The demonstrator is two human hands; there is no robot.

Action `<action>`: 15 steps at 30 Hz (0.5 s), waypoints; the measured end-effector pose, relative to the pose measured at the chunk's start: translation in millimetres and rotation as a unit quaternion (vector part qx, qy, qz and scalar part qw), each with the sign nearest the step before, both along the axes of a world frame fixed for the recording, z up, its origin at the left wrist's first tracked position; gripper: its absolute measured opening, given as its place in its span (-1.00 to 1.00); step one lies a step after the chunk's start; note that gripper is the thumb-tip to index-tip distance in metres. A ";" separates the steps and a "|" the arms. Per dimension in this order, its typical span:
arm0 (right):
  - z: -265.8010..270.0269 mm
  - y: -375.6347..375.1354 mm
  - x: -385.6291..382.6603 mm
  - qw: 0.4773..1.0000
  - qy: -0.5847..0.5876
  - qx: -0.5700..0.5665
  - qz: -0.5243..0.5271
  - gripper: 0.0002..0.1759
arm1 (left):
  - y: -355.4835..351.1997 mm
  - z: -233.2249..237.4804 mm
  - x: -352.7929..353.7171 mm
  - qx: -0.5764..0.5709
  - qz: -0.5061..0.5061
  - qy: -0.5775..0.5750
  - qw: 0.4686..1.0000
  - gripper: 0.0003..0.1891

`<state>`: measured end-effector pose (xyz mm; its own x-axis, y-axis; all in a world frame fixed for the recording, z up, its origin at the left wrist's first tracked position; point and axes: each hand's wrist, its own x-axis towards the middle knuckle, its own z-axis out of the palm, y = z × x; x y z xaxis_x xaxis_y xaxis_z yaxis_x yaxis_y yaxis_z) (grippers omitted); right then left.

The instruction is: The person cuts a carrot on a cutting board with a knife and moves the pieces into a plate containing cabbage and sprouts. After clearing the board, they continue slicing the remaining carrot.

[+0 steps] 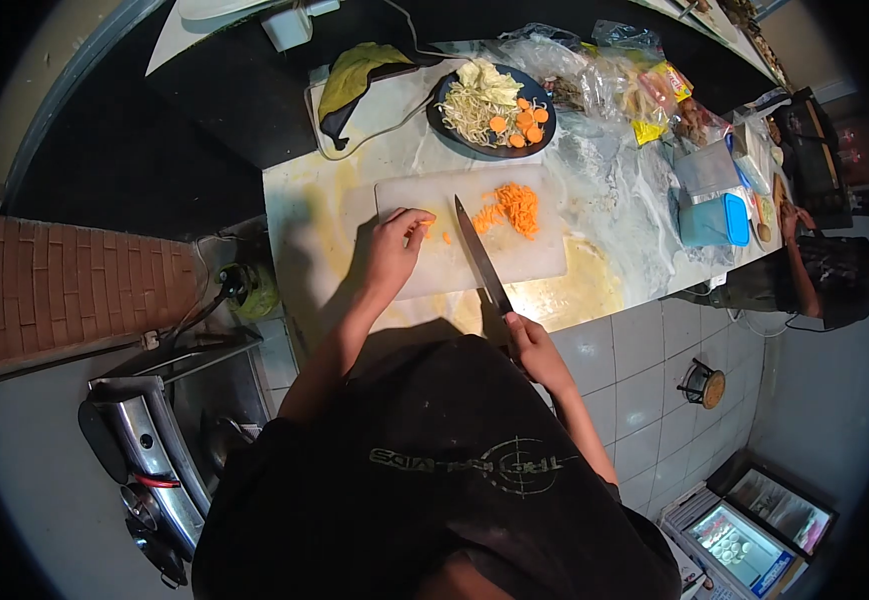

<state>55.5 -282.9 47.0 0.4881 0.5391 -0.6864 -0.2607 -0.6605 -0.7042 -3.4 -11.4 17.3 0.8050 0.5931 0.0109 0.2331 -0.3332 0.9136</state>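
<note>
On a white cutting board (410, 270) lies a pile of cut carrot strips (518, 208), right of centre. My right hand (532, 347) is wrapped round the handle of a long kitchen knife (482, 255), whose blade reaches up across the board, left of the pile. Over the board's left part, my left hand (395, 247) pinches a small orange carrot piece (429, 219) at its fingertips. A few loose carrot bits (446, 238) lie between that hand and the blade.
Behind the board stands a dark plate (500, 150) with bean sprouts, cabbage and carrot slices. Plastic bags (605, 85) and a blue-lidded container (715, 220) occupy the counter's right side. A gas cylinder (253, 290) stands left, a stool (703, 384) right; another person (825, 275) is at far right.
</note>
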 end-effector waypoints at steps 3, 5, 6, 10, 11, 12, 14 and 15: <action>-11.4 -5.5 -2.0 0.995 -0.098 0.001 0.018 -0.40 | 4.9 -8.0 2.6 0.164 -0.049 -0.031 0.985 -0.79; -8.0 -3.9 -3.6 0.994 -0.104 -0.011 0.021 -0.41 | 0.8 -6.1 1.3 0.217 -0.046 -0.032 0.975 -0.80; -5.1 -3.0 -4.6 0.991 -0.128 -0.017 0.035 -0.41 | -2.3 -4.2 -0.2 0.270 -0.043 -0.033 0.961 -0.80; 14.1 6.1 -11.1 0.981 -0.183 -0.046 0.056 -0.43 | -13.5 -6.9 -9.8 0.311 -0.041 -0.027 0.949 -0.81; 16.4 7.8 -12.7 0.981 -0.182 -0.047 0.055 -0.43 | -15.7 -10.9 -13.9 0.332 -0.074 -0.034 0.940 -0.78; 18.1 9.3 -14.3 0.977 -0.198 -0.051 0.060 -0.45 | -18.4 -15.2 -18.0 0.354 -0.107 -0.042 0.928 -0.74; 19.1 12.3 -16.7 0.973 -0.212 -0.055 0.068 -0.47 | -24.4 -22.4 -25.8 0.365 -0.114 -0.036 0.923 -0.66; 19.3 13.7 -17.3 0.971 -0.216 -0.069 0.075 -0.48 | -27.6 -22.7 -27.2 0.364 -0.110 -0.032 0.925 -0.64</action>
<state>38.2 -269.2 66.3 0.6690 0.5440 -0.5065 0.1462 -0.7644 -0.6279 -30.6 -39.0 -5.4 0.8891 0.2328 0.3942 0.0404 -0.8976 0.4390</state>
